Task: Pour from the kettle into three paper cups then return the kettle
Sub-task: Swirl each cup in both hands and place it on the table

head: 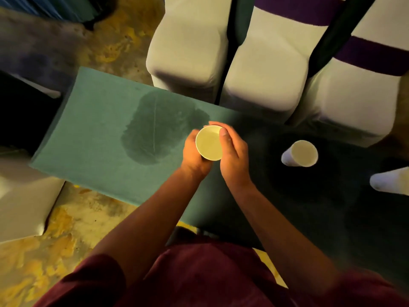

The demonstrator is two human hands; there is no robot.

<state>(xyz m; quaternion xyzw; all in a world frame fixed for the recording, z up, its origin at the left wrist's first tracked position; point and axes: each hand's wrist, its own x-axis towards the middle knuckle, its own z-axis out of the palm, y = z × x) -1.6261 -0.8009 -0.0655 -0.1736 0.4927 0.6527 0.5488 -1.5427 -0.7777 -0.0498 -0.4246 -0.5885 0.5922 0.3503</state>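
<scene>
- Over the green table (93, 138), both hands met around one paper cup (209, 144), held above the cloth near its middle.
- Left hand (194, 156) wrapped the cup's left side and underside, fingers curled shut on it; only the back of the hand and the wrist showed.
- Right hand (232, 151) closed on the cup's right side, its thumb lying over the rim at the far edge and fingertips curving round the back.
- Seen from straight above, the held cup's mouth faced up and its pale inside looked bare; whether any liquid lay at the bottom could not be told in that dim yellow light.
- To the right, a second cup (299, 154) stood upright on the shadowed part of the table, well apart from the hands. Its inside also looked pale, contents unclear.
- At the right edge a third cup (390, 181) was cut off by the frame; only its white wall showed, nothing of the inside.
- A dark wet patch (159, 129) spread on the cloth just left of the hands, near the far edge.
- No kettle appeared anywhere in the view.
- Beyond the table stood white-covered chairs (188, 52), some with a purple band (374, 56).
- Person's maroon shirt (199, 280) filled the bottom of the view, both forearms bare.
</scene>
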